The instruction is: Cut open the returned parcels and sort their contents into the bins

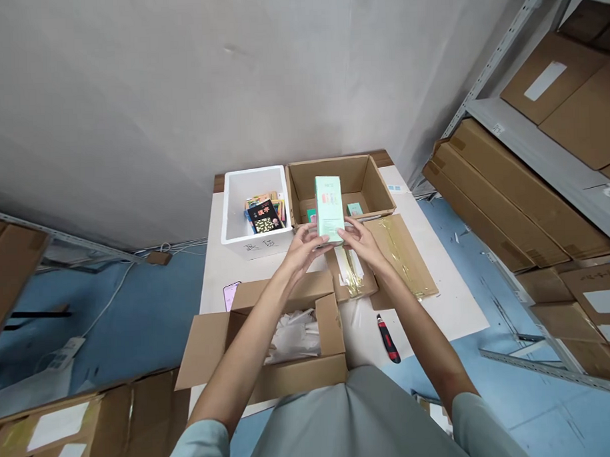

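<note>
Between my two hands I hold a mint-green product box (329, 204) upright, with pink and green pictures on its front. My left hand (305, 244) grips its lower left side, thumb on the front. My right hand (360, 241) grips the lower right side the same way. Just behind it stands an open cardboard box (327, 166) with a few small green boxes (354, 209) inside. Nearer to me, below my left forearm, another open cardboard box (305, 373) holds white packing paper (295, 335).
At the back left, a white foam bin (258, 243) holds books (264, 216). A phone (230, 295) lies left, a red and black utility knife (387, 339) at the front. Taped cardboard (403, 252) lies on the table's right. Shelves with cartons (524, 194) flank the right side.
</note>
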The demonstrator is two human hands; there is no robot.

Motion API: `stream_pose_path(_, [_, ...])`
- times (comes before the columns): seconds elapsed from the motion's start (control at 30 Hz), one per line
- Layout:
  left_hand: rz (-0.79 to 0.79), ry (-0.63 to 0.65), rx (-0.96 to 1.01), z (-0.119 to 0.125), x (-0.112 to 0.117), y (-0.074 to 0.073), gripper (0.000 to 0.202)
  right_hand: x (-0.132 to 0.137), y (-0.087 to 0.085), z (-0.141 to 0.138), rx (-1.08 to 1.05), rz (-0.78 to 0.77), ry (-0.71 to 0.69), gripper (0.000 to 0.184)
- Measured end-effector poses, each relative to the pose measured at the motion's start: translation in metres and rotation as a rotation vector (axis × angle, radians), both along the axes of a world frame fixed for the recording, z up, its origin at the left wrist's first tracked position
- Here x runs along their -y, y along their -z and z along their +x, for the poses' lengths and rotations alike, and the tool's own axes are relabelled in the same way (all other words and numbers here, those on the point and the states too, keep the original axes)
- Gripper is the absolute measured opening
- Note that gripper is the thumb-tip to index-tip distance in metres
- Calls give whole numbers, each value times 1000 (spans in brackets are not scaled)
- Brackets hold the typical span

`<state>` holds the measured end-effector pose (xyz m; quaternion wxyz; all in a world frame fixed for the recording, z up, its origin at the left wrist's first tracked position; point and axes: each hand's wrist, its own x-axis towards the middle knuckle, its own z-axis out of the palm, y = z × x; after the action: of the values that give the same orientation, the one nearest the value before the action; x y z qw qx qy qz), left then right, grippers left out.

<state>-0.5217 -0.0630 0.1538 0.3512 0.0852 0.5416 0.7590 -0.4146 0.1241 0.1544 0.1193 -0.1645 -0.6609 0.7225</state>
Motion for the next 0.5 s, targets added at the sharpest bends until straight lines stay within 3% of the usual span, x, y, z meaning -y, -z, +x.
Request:
stream_pose_path(0.13, [-53,-32,-54,-41,-19,-1,78,-9,4,-47,0,-69,8,92])
stream_pose_path(0.27, [-185,-13,-172,-91,-35,1,64,-26,15,-108,41,-54,-29,87])
stream_pose_path(0.4, [-301,-9,-343,-136,-44,17,54,-37,35,-159,112,3,-60,75])
stream_pose_path(0.5, [-313,-18,-383,-156,-46,36,52,-37,52,-181,179,28,-128,69])
